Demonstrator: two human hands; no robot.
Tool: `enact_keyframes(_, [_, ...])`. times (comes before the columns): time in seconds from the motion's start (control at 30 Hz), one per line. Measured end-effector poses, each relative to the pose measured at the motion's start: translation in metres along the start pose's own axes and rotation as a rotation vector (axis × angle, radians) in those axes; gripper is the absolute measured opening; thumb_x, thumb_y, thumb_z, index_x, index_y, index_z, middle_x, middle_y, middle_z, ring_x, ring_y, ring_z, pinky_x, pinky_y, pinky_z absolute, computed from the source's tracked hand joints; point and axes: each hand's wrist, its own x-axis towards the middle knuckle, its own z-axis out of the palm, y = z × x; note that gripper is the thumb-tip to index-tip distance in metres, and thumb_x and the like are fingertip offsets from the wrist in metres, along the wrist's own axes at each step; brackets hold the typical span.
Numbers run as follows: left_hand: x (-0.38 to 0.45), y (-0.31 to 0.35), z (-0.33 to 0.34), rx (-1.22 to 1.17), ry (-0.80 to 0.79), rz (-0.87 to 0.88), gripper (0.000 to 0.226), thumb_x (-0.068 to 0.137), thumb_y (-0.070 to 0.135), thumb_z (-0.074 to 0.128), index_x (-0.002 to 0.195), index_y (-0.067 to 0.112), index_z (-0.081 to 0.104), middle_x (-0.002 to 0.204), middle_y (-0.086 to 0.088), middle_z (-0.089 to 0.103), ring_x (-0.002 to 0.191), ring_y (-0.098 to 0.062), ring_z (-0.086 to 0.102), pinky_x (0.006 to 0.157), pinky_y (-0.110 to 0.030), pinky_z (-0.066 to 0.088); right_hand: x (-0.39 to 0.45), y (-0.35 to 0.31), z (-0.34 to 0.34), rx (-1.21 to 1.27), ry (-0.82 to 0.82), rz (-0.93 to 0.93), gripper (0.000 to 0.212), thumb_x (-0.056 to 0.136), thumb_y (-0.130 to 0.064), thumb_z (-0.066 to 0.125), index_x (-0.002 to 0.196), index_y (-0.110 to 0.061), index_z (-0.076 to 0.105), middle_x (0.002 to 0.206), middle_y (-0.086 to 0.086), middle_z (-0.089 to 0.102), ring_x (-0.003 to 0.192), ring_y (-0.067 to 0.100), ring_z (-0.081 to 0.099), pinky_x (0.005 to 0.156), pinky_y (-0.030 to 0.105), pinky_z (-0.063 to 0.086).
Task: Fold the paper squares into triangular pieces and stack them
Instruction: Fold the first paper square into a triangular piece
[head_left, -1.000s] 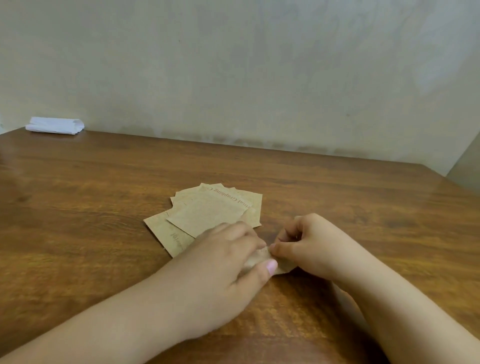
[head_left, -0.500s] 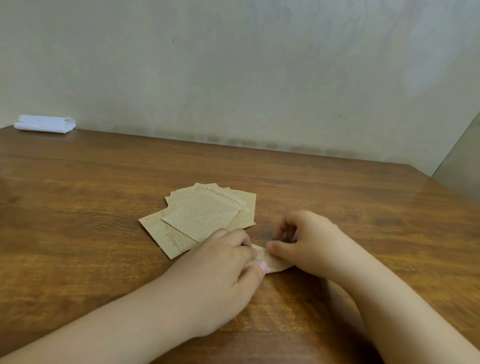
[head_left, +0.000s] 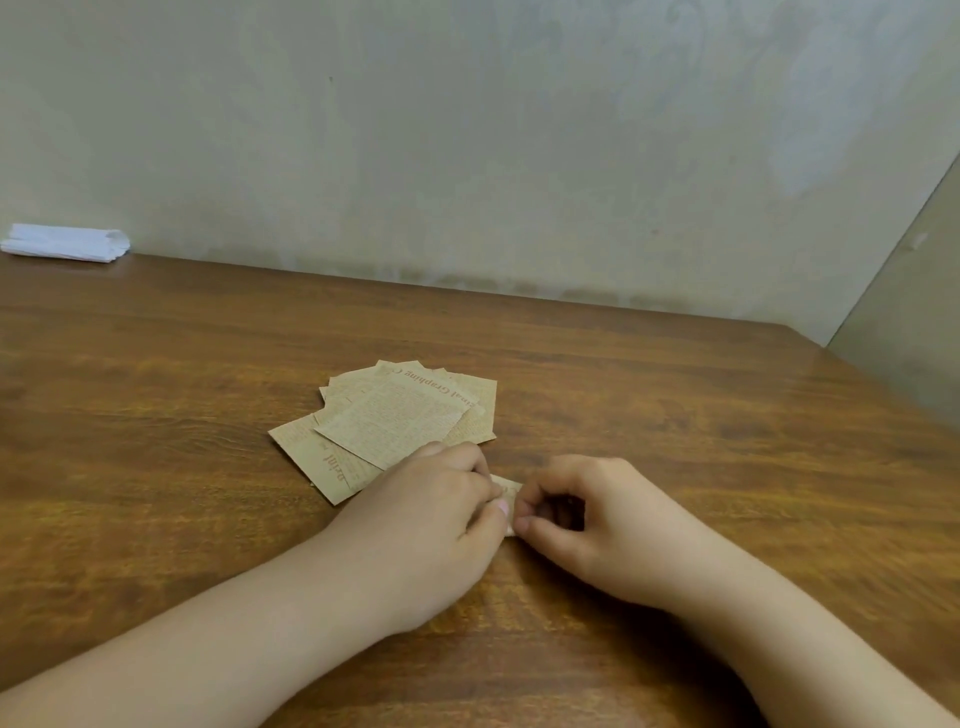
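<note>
Several tan printed paper squares (head_left: 400, 415) lie fanned out on the wooden table (head_left: 675, 415), just beyond my hands. A small folded piece of the same paper (head_left: 509, 493) sits on the table between my hands, mostly hidden by my fingers. My left hand (head_left: 431, 525) has curled fingers on its left part, thumb at its near edge. My right hand (head_left: 587, 514) pinches its right end with thumb and curled fingers. The two hands almost touch.
A folded white cloth or paper bundle (head_left: 65, 243) lies at the table's far left corner against the wall. The wall runs along the table's back edge, and a second wall (head_left: 914, 322) closes in at the right.
The folded piece has shrunk between my fingers and my hands have drawn closer together. The view shifted slightly right.
</note>
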Motion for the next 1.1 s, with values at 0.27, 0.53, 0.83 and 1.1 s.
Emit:
enact_keyframes(0.27, [0.000,0.003,0.002,-0.022,0.059,-0.012,0.034,0.094,0.039,0.036,0.095,0.026,0.067,0.103,0.017,0.051,0.105,-0.001,0.043,0.093,-0.025,0.038,0.002,0.000,0.008,-0.041,0.068,-0.080,0.009,0.085,-0.031,0.059,0.078,-0.025,0.061,0.066,-0.007,0.059,0.066,0.007,0.055,0.060,0.021,0.047])
enact_keyframes(0.53, [0.000,0.004,0.002,0.015,0.070,-0.002,0.035,0.093,0.041,0.035,0.101,0.027,0.067,0.103,0.017,0.050,0.103,0.001,0.042,0.090,-0.021,0.036,-0.001,0.008,0.012,-0.002,0.155,0.004,0.019,0.082,-0.042,0.062,0.075,-0.025,0.056,0.079,-0.010,0.051,0.077,0.003,0.046,0.067,0.015,0.037])
enact_keyframes(0.83, [0.001,0.005,0.004,0.036,0.079,0.009,0.036,0.093,0.041,0.037,0.107,0.027,0.067,0.107,0.018,0.050,0.106,0.000,0.042,0.092,-0.020,0.037,-0.002,0.012,0.017,-0.135,0.182,0.101,0.029,0.078,-0.055,0.058,0.074,-0.026,0.054,0.082,-0.011,0.040,0.087,0.002,0.035,0.085,0.024,0.021])
enact_keyframes(1.1, [0.000,0.005,0.004,0.049,0.068,0.015,0.035,0.094,0.040,0.037,0.109,0.027,0.066,0.109,0.018,0.049,0.107,0.000,0.041,0.093,-0.019,0.035,-0.006,0.017,0.002,-0.163,0.150,0.149,0.025,0.081,-0.050,0.061,0.072,-0.027,0.054,0.084,-0.012,0.045,0.090,0.004,0.037,0.090,0.025,0.021])
